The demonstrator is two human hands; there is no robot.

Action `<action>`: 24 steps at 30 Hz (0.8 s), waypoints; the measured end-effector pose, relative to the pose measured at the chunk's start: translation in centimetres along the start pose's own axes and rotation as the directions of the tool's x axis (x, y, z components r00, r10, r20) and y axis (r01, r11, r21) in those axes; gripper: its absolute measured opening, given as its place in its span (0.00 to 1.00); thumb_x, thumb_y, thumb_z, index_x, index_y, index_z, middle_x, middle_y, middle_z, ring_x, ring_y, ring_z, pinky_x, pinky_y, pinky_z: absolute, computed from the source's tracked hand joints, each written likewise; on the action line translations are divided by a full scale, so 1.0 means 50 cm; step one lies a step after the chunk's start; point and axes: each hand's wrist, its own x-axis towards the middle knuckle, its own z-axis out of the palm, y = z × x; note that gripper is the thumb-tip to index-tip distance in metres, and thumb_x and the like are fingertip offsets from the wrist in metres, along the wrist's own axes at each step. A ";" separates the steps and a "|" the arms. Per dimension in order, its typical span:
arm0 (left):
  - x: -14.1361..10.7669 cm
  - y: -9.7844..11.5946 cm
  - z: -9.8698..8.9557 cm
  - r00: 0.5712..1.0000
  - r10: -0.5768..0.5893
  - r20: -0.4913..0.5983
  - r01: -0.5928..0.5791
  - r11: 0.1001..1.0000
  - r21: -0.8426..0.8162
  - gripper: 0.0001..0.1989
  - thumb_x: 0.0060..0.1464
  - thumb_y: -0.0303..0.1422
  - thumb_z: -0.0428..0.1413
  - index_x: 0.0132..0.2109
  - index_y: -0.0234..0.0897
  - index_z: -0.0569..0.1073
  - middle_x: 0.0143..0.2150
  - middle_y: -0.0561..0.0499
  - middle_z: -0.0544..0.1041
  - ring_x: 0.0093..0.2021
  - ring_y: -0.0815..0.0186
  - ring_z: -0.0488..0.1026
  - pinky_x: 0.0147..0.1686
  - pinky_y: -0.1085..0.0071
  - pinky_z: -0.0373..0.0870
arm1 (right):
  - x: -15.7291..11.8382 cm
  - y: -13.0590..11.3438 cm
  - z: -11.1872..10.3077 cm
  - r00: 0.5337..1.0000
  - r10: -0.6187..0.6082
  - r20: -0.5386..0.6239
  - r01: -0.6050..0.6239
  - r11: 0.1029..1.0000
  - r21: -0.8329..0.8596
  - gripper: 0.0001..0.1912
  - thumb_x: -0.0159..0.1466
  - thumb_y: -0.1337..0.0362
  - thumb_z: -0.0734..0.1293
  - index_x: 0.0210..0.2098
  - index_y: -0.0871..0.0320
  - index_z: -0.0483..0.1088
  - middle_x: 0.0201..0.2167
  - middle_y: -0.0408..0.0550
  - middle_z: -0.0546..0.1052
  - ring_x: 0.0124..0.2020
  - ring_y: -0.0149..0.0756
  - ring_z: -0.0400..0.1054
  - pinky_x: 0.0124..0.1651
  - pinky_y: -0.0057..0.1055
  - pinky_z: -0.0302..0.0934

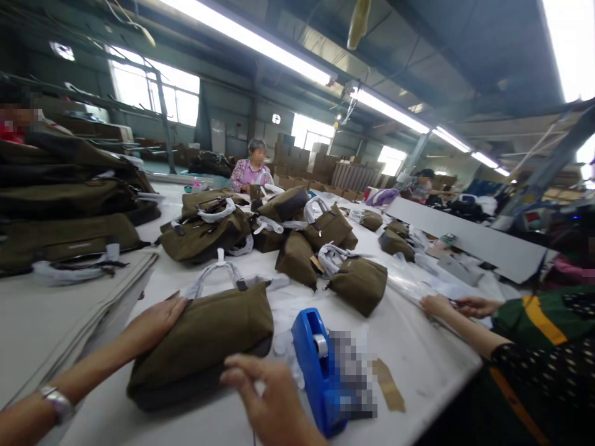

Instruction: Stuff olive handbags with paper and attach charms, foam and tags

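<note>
Fluorescent tubes (260,43) are glowing above the workshop, and a white-topped table (413,353) is stretching out before me. On its near part, an olive bag (209,334) is lying in front of me, its pale-wrapped handle (199,282) standing up at the far side. My left hand (160,319) is resting on the bag's left end, fingers extended and not gripping; a silvery bracelet (58,401) is circling that wrist. My right hand (274,402) is hovering by the bag's lower right edge, fingers loosely bent; I cannot tell whether the fingertips are touching or pinching anything. Just beside it, a blue tape dispenser (307,365) is standing, with a brown scrap (389,385) lying farther right. More olive bags (218,232) are heaping up beyond. Across the table, a person in a floral shirt (242,173) is sitting, while another person's hands (437,305) are working at the right edge.
</note>
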 end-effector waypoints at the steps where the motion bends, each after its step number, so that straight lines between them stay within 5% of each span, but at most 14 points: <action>1: -0.011 -0.004 0.015 1.000 0.003 -0.028 -0.003 1.000 0.002 0.32 0.65 0.43 0.36 0.52 0.30 0.80 0.56 0.37 0.82 0.59 0.49 0.78 0.61 0.54 0.71 | 0.041 -0.049 -0.039 0.987 -0.156 -0.036 0.152 0.985 -0.077 0.17 0.72 0.55 0.64 0.52 0.54 0.80 0.49 0.49 0.83 0.53 0.41 0.78 0.58 0.33 0.69; 4: -0.030 -0.006 0.046 0.993 0.038 -0.110 -0.038 0.999 0.002 0.32 0.66 0.46 0.37 0.56 0.31 0.78 0.60 0.38 0.79 0.62 0.51 0.76 0.65 0.56 0.67 | 0.179 -0.184 -0.107 0.799 -0.589 -0.119 0.513 0.772 -0.375 0.26 0.74 0.52 0.62 0.65 0.59 0.70 0.64 0.53 0.73 0.68 0.41 0.64 0.72 0.38 0.56; 6: -0.039 -0.007 0.068 0.984 0.051 -0.169 -0.050 0.999 0.006 0.33 0.67 0.46 0.36 0.59 0.30 0.76 0.62 0.37 0.77 0.65 0.52 0.73 0.67 0.55 0.65 | 0.251 -0.211 -0.090 0.710 -0.697 -0.102 0.559 0.645 -0.522 0.30 0.75 0.51 0.59 0.70 0.60 0.62 0.71 0.52 0.64 0.75 0.42 0.52 0.77 0.45 0.45; 7: -0.045 -0.009 0.081 0.979 0.050 -0.199 -0.049 0.999 0.010 0.34 0.67 0.44 0.35 0.61 0.28 0.74 0.64 0.35 0.76 0.66 0.51 0.71 0.68 0.53 0.64 | 0.275 -0.195 -0.063 0.728 -0.681 -0.073 0.525 0.623 -0.579 0.32 0.75 0.50 0.58 0.73 0.60 0.58 0.74 0.53 0.59 0.77 0.45 0.45 0.77 0.49 0.40; 10: -0.068 -0.017 0.118 0.960 0.055 -0.274 -0.049 0.998 0.031 0.34 0.67 0.41 0.34 0.65 0.22 0.70 0.67 0.30 0.71 0.70 0.45 0.65 0.68 0.44 0.62 | 0.294 -0.052 0.055 0.917 -0.369 0.151 0.370 0.648 -0.665 0.34 0.76 0.52 0.57 0.73 0.68 0.54 0.76 0.62 0.51 0.77 0.53 0.43 0.77 0.55 0.40; 12: -0.080 -0.017 0.130 0.953 0.086 -0.291 -0.076 0.996 0.044 0.33 0.66 0.39 0.37 0.64 0.22 0.71 0.67 0.30 0.71 0.70 0.44 0.66 0.67 0.43 0.62 | 0.277 0.062 0.123 0.940 -0.229 0.251 0.340 0.665 -0.665 0.31 0.73 0.52 0.63 0.66 0.71 0.67 0.68 0.68 0.65 0.70 0.60 0.60 0.72 0.57 0.53; 15: -0.077 0.003 0.125 0.943 0.161 -0.292 -0.151 0.987 0.056 0.31 0.67 0.39 0.40 0.66 0.24 0.70 0.68 0.32 0.70 0.70 0.47 0.65 0.68 0.46 0.63 | 0.252 0.161 0.165 0.946 -0.178 0.270 0.318 0.673 -0.668 0.33 0.74 0.52 0.62 0.67 0.71 0.64 0.69 0.67 0.63 0.72 0.60 0.56 0.75 0.57 0.46; 21: -0.058 0.082 0.142 0.920 0.298 -0.255 -0.294 0.954 0.055 0.28 0.70 0.41 0.43 0.68 0.33 0.70 0.71 0.39 0.68 0.72 0.52 0.63 0.71 0.49 0.59 | 0.270 0.160 0.140 0.937 -0.166 0.306 0.333 0.689 -0.644 0.30 0.71 0.64 0.64 0.71 0.66 0.60 0.71 0.61 0.63 0.74 0.52 0.54 0.76 0.51 0.43; 24: -0.066 0.093 0.156 0.924 0.292 -0.247 -0.292 0.956 0.038 0.28 0.70 0.44 0.45 0.68 0.35 0.70 0.69 0.40 0.71 0.70 0.50 0.67 0.70 0.46 0.60 | 0.281 0.150 0.123 0.943 -0.173 0.285 0.320 0.708 -0.629 0.23 0.69 0.70 0.65 0.63 0.59 0.71 0.64 0.52 0.74 0.67 0.41 0.64 0.75 0.41 0.50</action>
